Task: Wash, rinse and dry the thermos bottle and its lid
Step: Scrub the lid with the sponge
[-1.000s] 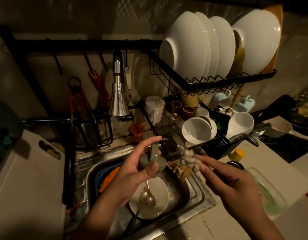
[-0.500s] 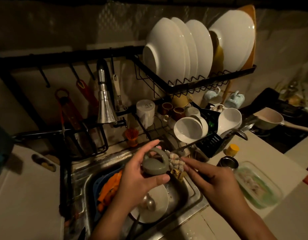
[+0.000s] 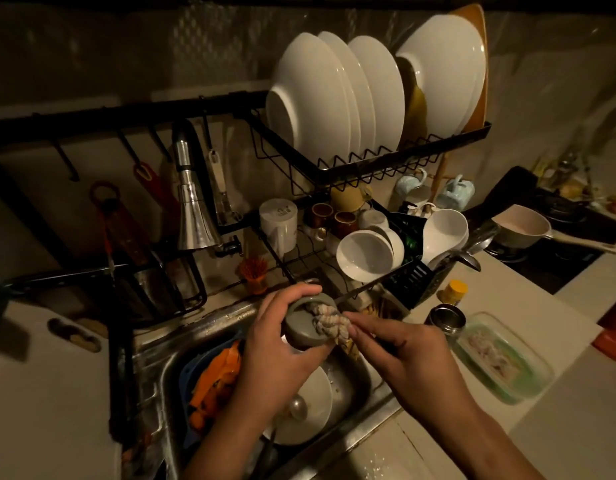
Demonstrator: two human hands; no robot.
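Over the steel sink (image 3: 150, 362), my left hand (image 3: 275, 351) grips the grey thermos lid (image 3: 301, 327) with thumb and fingers curled round its rim. My right hand (image 3: 410, 358) pinches a knotted, pale scrubbing cloth (image 3: 329, 320) and presses it against the lid's upper right edge. The open thermos bottle (image 3: 445, 318), dark metal, stands upright on the counter just right of the sink, apart from both hands.
A white plate with a spoon (image 3: 310, 407) and an orange item in a blue basket (image 3: 213, 382) lie in the sink. The faucet (image 3: 192, 209) hangs behind. A dish rack (image 3: 368, 168) holds plates and bowls. A glass container (image 3: 500, 355) sits at right.
My right hand brought the scrubbing cloth from beside the lid onto it. My left hand turned the lid and closed round its rim. The camera view shifted slightly.
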